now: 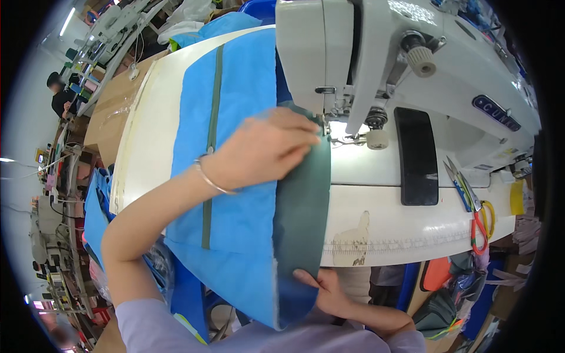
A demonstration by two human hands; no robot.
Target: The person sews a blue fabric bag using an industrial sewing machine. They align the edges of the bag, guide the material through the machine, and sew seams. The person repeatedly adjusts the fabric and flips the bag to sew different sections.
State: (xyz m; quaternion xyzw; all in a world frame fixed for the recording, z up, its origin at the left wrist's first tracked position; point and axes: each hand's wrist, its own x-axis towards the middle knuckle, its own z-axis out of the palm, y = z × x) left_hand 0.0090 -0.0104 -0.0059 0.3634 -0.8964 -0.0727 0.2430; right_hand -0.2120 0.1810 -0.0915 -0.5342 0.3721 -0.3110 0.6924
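Observation:
A blue fabric panel (pixel 247 217) with a dark green zipper (pixel 215 100) lies over a dark green fabric piece (pixel 300 212) on the sewing table. My left hand (pixel 268 144), wearing a bangle, is over the panel, its bent fingers by the green edge beside the presser foot (pixel 327 125). Motion smears those fingers, so whether they grip the cloth cannot be told. At the table's front edge my right hand (pixel 329 292) pinches the hanging lower end of the green fabric, thumb on top. The white sewing machine (pixel 315 53) stands over the far end of the seam edge.
Right of the needle lie a black phone (pixel 416 156) and scissors (pixel 471 197) with red and yellow handles. A cardboard box (pixel 112 117) adjoins the table's left side. Fabric pieces (pixel 438 309) are heaped below right. Another person (pixel 60 100) is far off at the left.

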